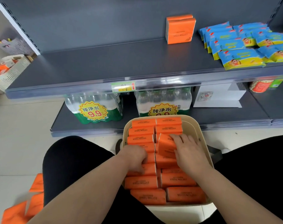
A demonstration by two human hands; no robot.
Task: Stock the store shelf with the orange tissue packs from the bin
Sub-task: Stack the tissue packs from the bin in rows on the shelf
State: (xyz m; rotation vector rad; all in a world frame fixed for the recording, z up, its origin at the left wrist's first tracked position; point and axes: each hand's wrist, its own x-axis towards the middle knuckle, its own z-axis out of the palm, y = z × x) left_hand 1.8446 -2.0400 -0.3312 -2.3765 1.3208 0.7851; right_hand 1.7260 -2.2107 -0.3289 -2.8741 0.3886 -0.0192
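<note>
Both hands in the bin, stocking barely begun.
Right hand (187, 152) grips a tipped-up orange tissue pack (166, 146), broad face leaning left; left hand (134, 157) curls into the left row, grip unclear. The cream bin (191, 126) looks nearly full, packs on edge, long axes crosswise; only two upright packs (179, 29) stand on the shelf (105, 65).

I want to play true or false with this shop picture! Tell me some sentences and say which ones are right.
1. Two orange tissue packs stand on the upper shelf. True.
2. The bin is empty. False: orange packs fill it.
3. Both the left hand and the right hand reach into the bin. True.
4. The blue packs lie left of the shelf's orange ones. False: they lie to the right.
</note>
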